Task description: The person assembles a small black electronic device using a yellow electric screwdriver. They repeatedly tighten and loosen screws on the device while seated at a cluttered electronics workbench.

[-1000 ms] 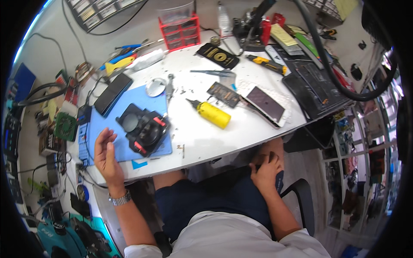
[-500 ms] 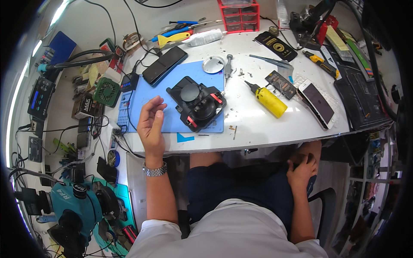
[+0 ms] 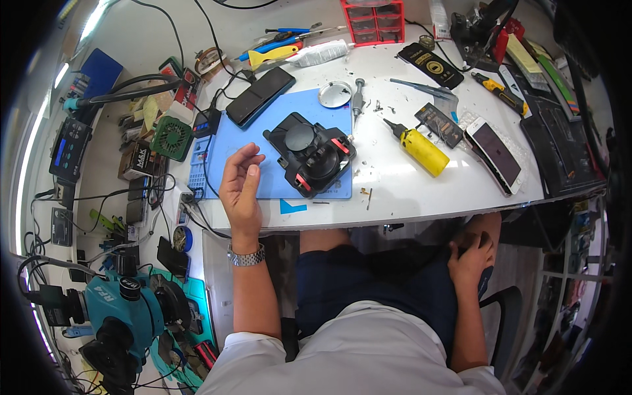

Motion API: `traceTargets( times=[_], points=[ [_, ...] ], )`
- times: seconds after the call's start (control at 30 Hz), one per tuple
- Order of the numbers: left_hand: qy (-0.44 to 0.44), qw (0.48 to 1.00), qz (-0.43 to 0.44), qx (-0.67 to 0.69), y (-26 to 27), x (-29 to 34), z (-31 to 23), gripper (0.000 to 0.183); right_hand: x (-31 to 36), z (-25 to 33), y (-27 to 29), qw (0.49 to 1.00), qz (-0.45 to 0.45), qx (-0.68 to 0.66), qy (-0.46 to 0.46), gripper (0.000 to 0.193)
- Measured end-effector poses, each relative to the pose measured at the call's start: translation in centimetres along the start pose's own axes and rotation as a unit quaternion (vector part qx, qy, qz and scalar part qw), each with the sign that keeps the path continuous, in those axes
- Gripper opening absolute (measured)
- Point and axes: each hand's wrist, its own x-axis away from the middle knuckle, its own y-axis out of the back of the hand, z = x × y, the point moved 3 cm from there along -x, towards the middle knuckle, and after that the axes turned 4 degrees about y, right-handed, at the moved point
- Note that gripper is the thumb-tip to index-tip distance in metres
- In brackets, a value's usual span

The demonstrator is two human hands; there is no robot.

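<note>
My left hand [image 3: 241, 187] rests on its edge at the left side of the blue work mat [image 3: 270, 187], fingers loosely curled and apart from the thumb, with nothing in it. Just right of it lies a black clamp-like fixture [image 3: 319, 161] with red tabs and two round discs; the hand does not touch it. Behind these, a dark smartphone [image 3: 261, 97] overlaps the mat's far edge. A round metal dish [image 3: 335, 94] and a grey precision screwdriver [image 3: 357, 101] are at the mat's far right corner. My right hand [image 3: 471, 262] lies on my right thigh, fingers spread, holding nothing visible.
On the table's right are a yellow bottle [image 3: 424, 152], a white phone [image 3: 494, 155] with a raised screen, tweezers [image 3: 421, 87] and a yellow-handled cutter [image 3: 500, 94]. A red drawer box [image 3: 375, 23] stands behind. A teal microscope [image 3: 125, 309] and cables occupy the left.
The whole view has shifted slightly, so everything sits a little further right in the picture. Both hands keep the same pose, and nothing on the table has been moved.
</note>
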Motion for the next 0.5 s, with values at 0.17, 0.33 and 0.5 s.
traceTargets(
  times=[0.17,0.33,0.5],
  points=[
    [0.000,1.000,0.000,0.001,-0.02,0.04,-0.02,0.044,-0.01,0.14,0.17,1.000,-0.002,-0.001,-0.004,0.074],
    [0.003,1.000,0.003,0.001,0.00,0.08,-0.02,0.044,0.02,0.28,0.30,1.000,-0.006,-0.002,-0.003,0.074],
    [0.002,1.000,0.006,-0.012,0.03,0.10,0.02,0.044,-0.05,0.34,0.40,1.000,0.005,-0.001,-0.010,0.075]
  ],
)
